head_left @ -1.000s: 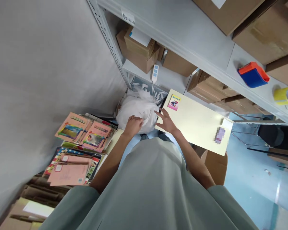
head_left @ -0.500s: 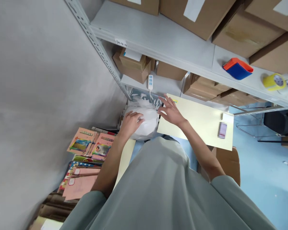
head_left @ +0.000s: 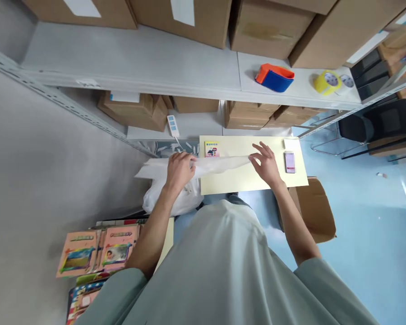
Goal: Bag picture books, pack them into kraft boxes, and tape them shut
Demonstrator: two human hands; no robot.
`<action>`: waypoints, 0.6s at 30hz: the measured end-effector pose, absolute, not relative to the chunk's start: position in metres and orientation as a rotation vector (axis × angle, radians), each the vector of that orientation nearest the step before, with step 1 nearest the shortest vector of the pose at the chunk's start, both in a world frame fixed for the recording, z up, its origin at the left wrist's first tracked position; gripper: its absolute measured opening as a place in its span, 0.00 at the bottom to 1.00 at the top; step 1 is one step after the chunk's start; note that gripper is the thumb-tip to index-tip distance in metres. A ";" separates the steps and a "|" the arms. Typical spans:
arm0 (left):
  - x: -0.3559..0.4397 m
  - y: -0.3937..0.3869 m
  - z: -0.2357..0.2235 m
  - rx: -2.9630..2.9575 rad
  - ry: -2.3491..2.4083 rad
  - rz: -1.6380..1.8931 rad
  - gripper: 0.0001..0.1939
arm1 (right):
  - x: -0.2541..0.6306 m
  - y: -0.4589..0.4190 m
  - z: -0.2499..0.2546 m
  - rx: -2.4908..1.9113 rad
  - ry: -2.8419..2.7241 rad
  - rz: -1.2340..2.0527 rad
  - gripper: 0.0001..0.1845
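Observation:
A thin, translucent white sheet (head_left: 219,165), which looks like plastic or soft foam, stretches between my two hands above the cream board (head_left: 233,183). My left hand (head_left: 180,172) is closed around it, and its loose end sticks out to the left. At the other end, my right hand (head_left: 266,166) pinches the tip between thumb and finger, with the other fingers raised. Below my left hand stands a bulging white plastic bag (head_left: 152,194), partly covered by the sheet and hand. A small yellow booklet (head_left: 211,148) lies on the board behind the sheet.
A phone (head_left: 290,162) lies on the board's right side. Metal shelves (head_left: 138,49) with cardboard boxes run along the back, carrying a power strip (head_left: 173,126) and tape rolls (head_left: 327,82). Pink books (head_left: 77,253) are stacked at left; an open carton (head_left: 313,210) stands right.
My hands were over the white bag; now they hold the white sheet stretched out, my right hand having moved right over the board. The view has turned rightward.

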State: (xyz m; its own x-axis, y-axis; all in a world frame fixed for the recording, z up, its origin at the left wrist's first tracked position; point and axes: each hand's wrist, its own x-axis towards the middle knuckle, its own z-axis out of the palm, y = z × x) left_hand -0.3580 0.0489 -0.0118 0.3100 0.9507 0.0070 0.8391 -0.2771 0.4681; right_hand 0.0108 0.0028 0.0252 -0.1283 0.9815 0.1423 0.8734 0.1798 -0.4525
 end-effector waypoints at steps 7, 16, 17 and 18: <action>-0.276 0.076 -0.027 2.177 1.579 0.413 0.11 | 0.109 0.014 0.021 -1.793 -1.901 0.411 0.16; -0.172 0.099 -0.063 2.006 1.423 0.265 0.13 | 0.255 0.027 0.031 -1.935 -1.785 0.843 0.21; -0.162 0.100 -0.064 2.007 1.423 0.245 0.14 | 0.270 0.027 0.030 -1.935 -1.774 0.889 0.20; -0.152 0.101 -0.065 2.006 1.422 0.232 0.14 | 0.284 0.028 0.028 -1.932 -1.772 0.926 0.20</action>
State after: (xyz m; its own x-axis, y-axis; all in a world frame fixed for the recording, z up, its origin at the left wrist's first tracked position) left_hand -0.1521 0.1007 -0.0653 0.3930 0.8922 -0.2226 0.7755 -0.1915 0.6016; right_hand 0.2836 0.0277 0.0277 -0.0012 0.9749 -0.2226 0.7395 -0.1489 -0.6565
